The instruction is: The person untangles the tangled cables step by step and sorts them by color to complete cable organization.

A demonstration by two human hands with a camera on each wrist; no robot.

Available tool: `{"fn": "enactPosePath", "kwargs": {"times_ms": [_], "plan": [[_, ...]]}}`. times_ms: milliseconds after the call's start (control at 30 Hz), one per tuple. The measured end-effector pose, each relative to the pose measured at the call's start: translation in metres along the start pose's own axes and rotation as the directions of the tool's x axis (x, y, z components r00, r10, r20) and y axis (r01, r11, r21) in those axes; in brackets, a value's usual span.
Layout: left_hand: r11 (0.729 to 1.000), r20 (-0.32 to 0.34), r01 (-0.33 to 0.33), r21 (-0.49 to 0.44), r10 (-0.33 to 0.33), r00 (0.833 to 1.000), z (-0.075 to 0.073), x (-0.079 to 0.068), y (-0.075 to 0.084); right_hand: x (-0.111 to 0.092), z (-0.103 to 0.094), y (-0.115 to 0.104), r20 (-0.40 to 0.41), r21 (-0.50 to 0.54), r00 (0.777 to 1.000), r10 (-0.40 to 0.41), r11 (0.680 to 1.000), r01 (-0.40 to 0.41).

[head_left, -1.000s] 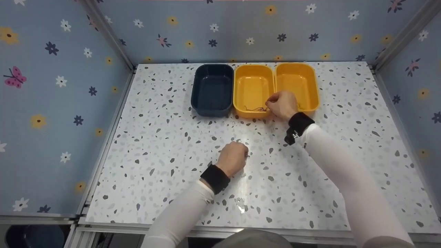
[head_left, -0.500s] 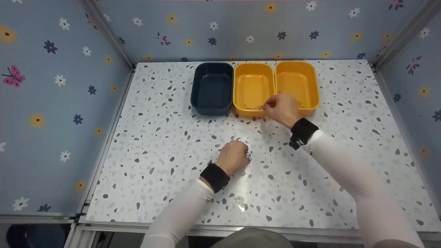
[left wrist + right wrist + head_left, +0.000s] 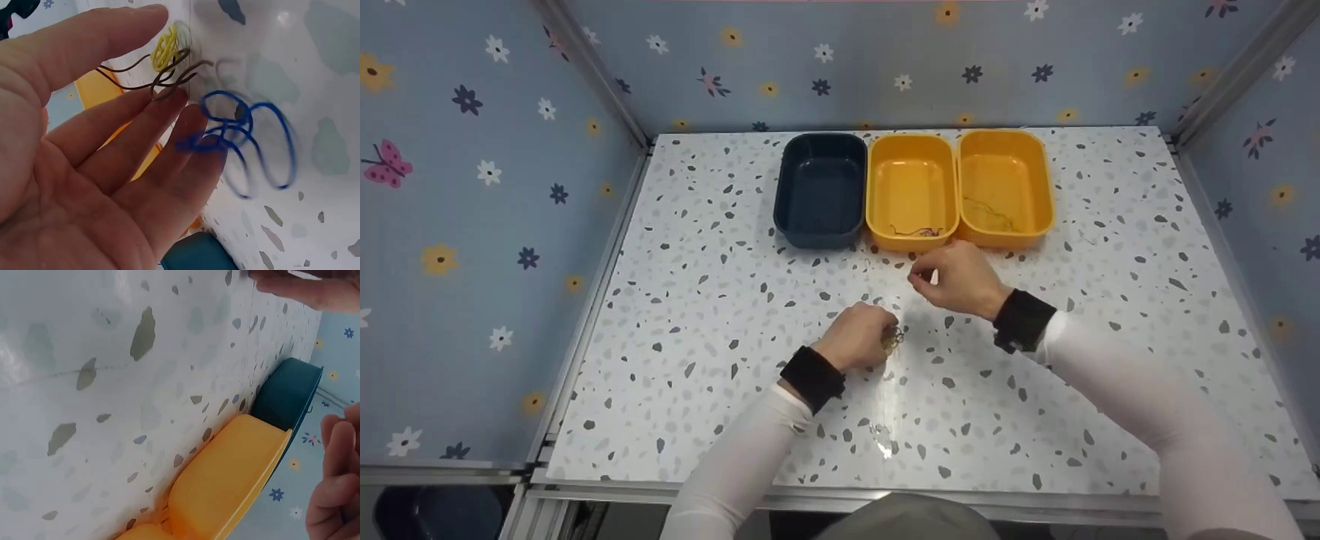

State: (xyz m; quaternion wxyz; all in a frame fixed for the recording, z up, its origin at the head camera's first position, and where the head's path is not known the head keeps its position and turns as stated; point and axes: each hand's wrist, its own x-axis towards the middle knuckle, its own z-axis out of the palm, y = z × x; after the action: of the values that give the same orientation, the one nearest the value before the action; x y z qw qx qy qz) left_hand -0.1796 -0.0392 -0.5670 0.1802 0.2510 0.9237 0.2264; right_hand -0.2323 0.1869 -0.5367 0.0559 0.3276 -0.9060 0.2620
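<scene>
In the left wrist view, my left hand (image 3: 112, 152) has its thumb apart from relaxed fingers. A tangled blue wire (image 3: 225, 132) lies at the ring and little fingertips, partly blurred. By the index fingertip is a bundle of brown wire (image 3: 169, 84), with a small yellow wire coil (image 3: 164, 50) beside it. My right hand (image 3: 960, 281) hovers before the yellow bins, thumb and index finger bent towards each other, with nothing visible between them. Thin dark wires (image 3: 919, 232) lie in the middle yellow bin (image 3: 911, 176). A yellow-green wire (image 3: 994, 216) lies in the right yellow bin (image 3: 1009, 172).
A navy bin (image 3: 819, 187) stands left of the two yellow ones, side by side along the table's back. Flower-patterned panels (image 3: 855, 67) enclose the speckled table (image 3: 697, 315). Another dark container (image 3: 439, 514) sits below at the lower left.
My right hand has drawn back from the middle yellow bin towards the left hand. The left hand has turned slightly, and more of the wires at its fingertips shows.
</scene>
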Motion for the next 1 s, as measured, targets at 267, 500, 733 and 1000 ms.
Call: {"fn": "enactPosePath", "kwargs": {"times_ms": [267, 500, 733, 1000], "plan": [[1.0, 0.0, 0.0, -0.029, 0.0, 1.0, -0.001, 0.001, -0.006, -0.018, 0.027, -0.018, 0.23, 0.072, 0.935, -0.271, 0.963, 0.261], [0.999, -0.039, 0.042, -0.007, -0.042, 0.998, 0.002, 0.001, -0.009, -0.023, 0.051, -0.028, 0.318, -0.053, 0.922, -0.223, 0.966, 0.252], [0.997, -0.089, 0.045, -0.063, -0.051, 0.995, 0.006, 0.002, -0.014, -0.024, 0.068, -0.033, 0.313, -0.161, 0.934, -0.171, 0.96, 0.23], [0.995, -0.1, 0.07, -0.077, -0.077, 0.992, 0.005, 0.002, -0.014, -0.024, 0.07, -0.033, 0.356, -0.15, 0.923, -0.148, 0.965, 0.213]]}}
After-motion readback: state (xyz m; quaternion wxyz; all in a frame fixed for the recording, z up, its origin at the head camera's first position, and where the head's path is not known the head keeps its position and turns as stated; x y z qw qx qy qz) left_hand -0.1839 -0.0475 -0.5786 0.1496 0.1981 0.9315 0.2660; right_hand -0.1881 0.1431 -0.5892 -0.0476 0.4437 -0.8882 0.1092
